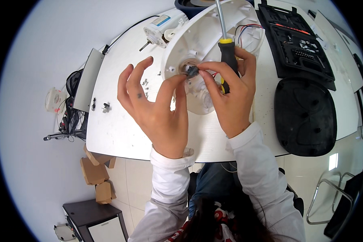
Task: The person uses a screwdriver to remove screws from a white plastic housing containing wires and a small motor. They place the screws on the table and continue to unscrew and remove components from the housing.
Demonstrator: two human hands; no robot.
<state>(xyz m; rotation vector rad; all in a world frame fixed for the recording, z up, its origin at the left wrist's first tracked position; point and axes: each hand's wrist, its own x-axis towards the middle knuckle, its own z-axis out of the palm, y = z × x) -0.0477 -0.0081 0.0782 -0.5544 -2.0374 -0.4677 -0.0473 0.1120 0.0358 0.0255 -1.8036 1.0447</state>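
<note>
Pinches a small dark part [192, 71] between fingertips of the left hand [159, 115] on one side and thumb and forefinger of the right hand [233, 99] on the other; seems also to clasp a screwdriver [228, 56] in the right hand, tucked behind the forefinger and pointing toward the far edge of the tabletop [121, 133]. Raises and spreads other fingers of the left hand, without any grasp there. Holds the small dark part over a round recess [183, 63] in a white housing [201, 32], set toward the far edge; cannot tell about contact with the recess, hidden by fingertips. Judging by looks, seems light and fairly stiff, perhaps plastic or rubber, and likely easy to drop or tilt; best taken by opposite sides of the outer rim, with soft fingertip pressure. Note loose screws [145, 82] between the white housing and the left edge, a small metal fitting [106, 108] nearer that edge, a white motor [163, 25] toward the far left corner, an open black tool case [284, 66] on the right, and a black rounded cover [304, 113] by the near edge, right of the right hand.
</note>
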